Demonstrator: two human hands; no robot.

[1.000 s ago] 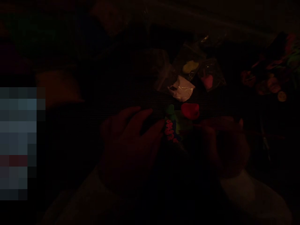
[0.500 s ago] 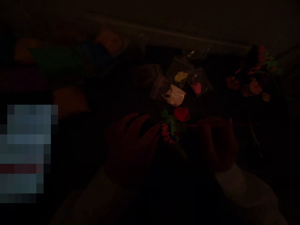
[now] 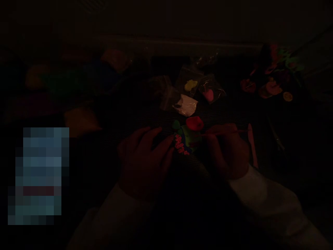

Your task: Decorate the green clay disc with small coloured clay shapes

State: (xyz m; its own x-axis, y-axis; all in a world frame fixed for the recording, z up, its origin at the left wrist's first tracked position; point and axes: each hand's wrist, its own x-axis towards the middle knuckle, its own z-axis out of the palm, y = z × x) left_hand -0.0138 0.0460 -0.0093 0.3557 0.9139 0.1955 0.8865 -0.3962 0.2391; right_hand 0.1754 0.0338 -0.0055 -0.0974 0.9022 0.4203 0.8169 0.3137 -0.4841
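The view is very dark. A small colourful modelling-clay piece [image 3: 193, 136] lies in the middle, with a green base, a blue strip and several pink rosettes along its left edge. A rounded red lump [image 3: 195, 123] sits at its top, beside a dark green lump [image 3: 176, 125]. My left hand [image 3: 145, 159] rests at the left with fingers spread, its fingertips at the rosettes. In my right hand [image 3: 229, 152] is a thin reddish modelling tool [image 3: 239, 131], held in a pinch, its tip over the right side of the green base.
A pink knife-shaped tool [image 3: 252, 144] lies right of my right hand, and a thin dark tool [image 3: 275, 133] farther right. Clear bags with yellow [image 3: 190, 85], pink [image 3: 208, 95] and white clay [image 3: 186, 105] lie behind. Coloured packets [image 3: 80, 119] fill the left; small decorations [image 3: 273, 88] stand at right.
My right hand has moved in toward the clay piece with the thin tool, uncovering the pink knife-shaped tool. My left hand stays beside the piece. The view has shifted slightly.
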